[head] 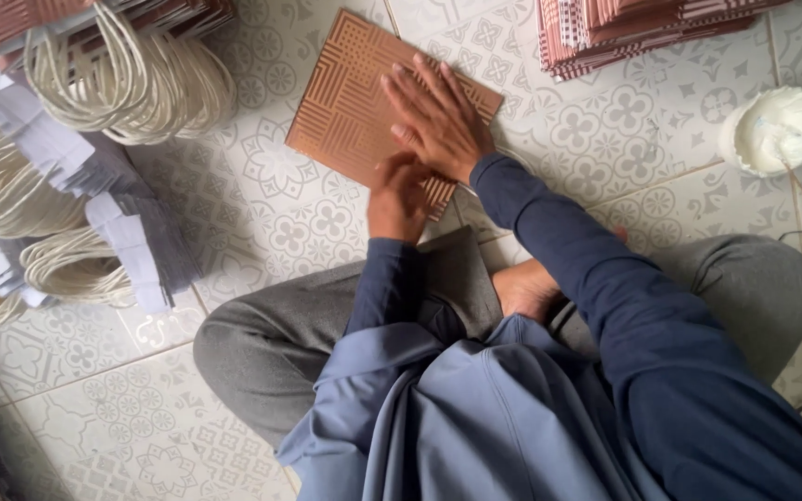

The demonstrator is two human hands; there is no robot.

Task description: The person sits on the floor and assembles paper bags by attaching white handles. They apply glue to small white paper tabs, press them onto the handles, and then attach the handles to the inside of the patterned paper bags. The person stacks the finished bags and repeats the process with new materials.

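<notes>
The tiled floor (605,139) is the biggest thing here, white with grey flower shapes. A person sits cross-legged on it in grey trousers (262,343) and a blue top. In front of the knees lies a flat brown paper piece (345,102) with a line pattern, turned a bit like a diamond.

The right hand (438,116) lies flat on the brown paper piece, fingers spread wide, pressing it down. The left hand (396,199) sits at the near edge of the paper with the fingers curled in; I cannot tell if it pinches the edge or just pushes on it.

To do this well, I think the flat hand should keep the paper from sliding, and the other hand should rub firmly along the edge so the fold comes out sharp and straight.

There is open floor to the right of the paper and just above it. On the left, bundles of pale cord handles (132,83) and grey paper strips (132,232) lie near, so sliding that way is tight. A stack of brown papers (624,28) sits at the top right, and a white spool (774,130) stands well apart on the right.
</notes>
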